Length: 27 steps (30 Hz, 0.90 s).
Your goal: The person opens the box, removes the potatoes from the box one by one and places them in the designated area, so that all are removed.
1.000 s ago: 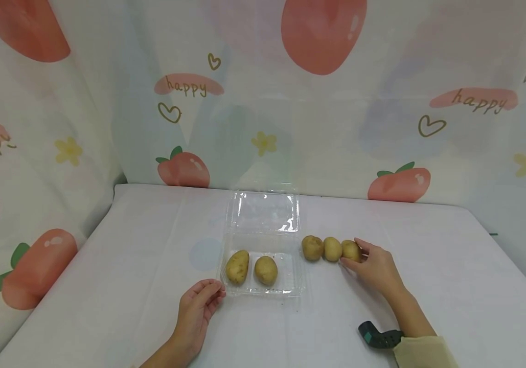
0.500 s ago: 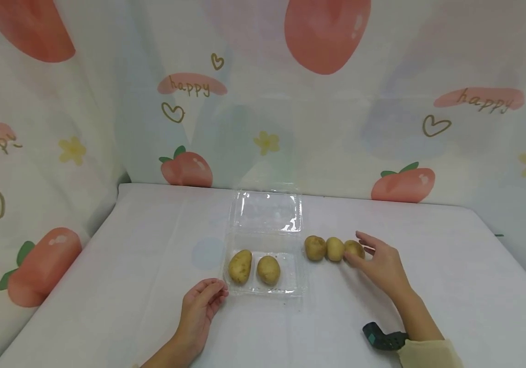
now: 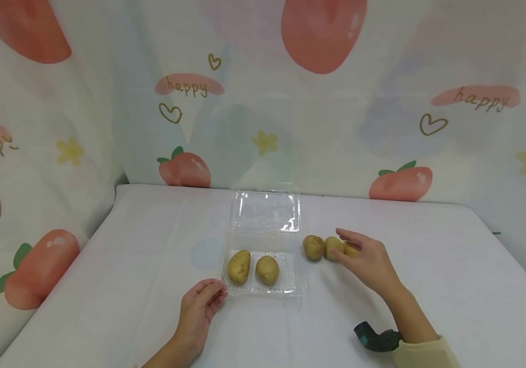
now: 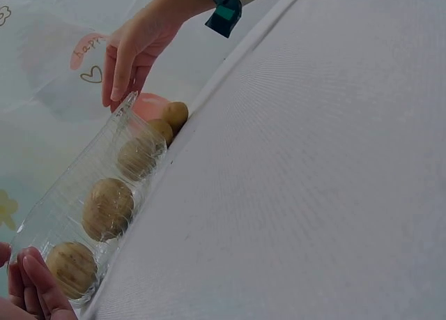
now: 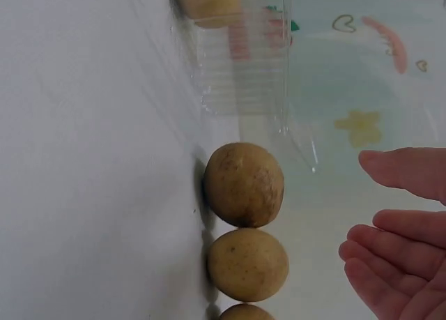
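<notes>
A clear plastic clamshell box [image 3: 289,273] lies with its lid [image 3: 265,212] folded back. In its base sit a longer potato [image 3: 238,267] on the left and a rounder potato [image 3: 268,270] beside it. My left hand [image 3: 197,313] pinches the box's front left corner between thumb and fingers. To the right of the box, three potatoes stand in a row: a left one [image 3: 313,248], a middle one [image 5: 248,264] and a right one [image 3: 351,250], partly hidden by my hand. Over the row my right hand [image 3: 367,263] hovers, thumb and fingers spread, holding nothing.
White cloth [image 3: 143,266] covers the table. A printed curtain [image 3: 318,128] with fruit and hearts rises behind its back edge. A dark device [image 3: 376,338] is strapped on the right wrist, by the pale sleeve.
My right hand has let go of the rightmost potato, spread its fingers, lifted and moved left over the row. The left hand and the box have stayed put.
</notes>
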### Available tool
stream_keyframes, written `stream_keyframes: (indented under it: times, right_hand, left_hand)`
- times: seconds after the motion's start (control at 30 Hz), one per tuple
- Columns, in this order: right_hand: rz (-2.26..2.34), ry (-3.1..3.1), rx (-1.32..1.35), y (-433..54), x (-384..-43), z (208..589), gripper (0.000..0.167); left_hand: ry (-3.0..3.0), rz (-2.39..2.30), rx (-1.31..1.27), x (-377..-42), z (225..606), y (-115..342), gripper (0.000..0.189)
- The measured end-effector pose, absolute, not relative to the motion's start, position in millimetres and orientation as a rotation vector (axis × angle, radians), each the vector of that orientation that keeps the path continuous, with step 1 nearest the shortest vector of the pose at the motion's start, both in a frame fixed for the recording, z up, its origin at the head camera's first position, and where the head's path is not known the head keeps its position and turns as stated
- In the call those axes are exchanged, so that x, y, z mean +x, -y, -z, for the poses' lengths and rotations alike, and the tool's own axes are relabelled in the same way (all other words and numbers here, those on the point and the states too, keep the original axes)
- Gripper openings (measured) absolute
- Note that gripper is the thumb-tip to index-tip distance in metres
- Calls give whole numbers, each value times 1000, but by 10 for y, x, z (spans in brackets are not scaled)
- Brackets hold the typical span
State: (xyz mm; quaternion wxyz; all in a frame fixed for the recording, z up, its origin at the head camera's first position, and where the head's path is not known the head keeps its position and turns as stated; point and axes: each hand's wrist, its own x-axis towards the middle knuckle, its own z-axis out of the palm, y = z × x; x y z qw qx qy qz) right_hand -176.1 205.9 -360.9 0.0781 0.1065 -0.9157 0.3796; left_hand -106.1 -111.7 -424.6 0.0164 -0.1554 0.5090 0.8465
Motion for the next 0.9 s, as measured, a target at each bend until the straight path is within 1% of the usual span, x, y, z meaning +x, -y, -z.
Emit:
stream_keyframes:
  times: [0.2, 0.5, 0.73, 0.9]
  right_hand:
    - [-1134, 2687, 451, -1949, -1731, 3586, 52]
    - [-1153, 2688, 497, -1841, -1750, 3595, 50]
    - [-1060, 2676, 617, -1684, -1759, 3630, 48]
    - [-1084, 2698, 635, -1606, -1745, 3632, 49]
  left_hand:
    - [-1592, -2616, -480, -1065, 4243, 1122, 7]
    - [-1591, -2610, -486, -1069, 4244, 1130, 8]
    - [-1597, -2605, -491, -1071, 4250, 1134, 8]
    - [-1606, -2602, -500, -1072, 4246, 1130, 8]
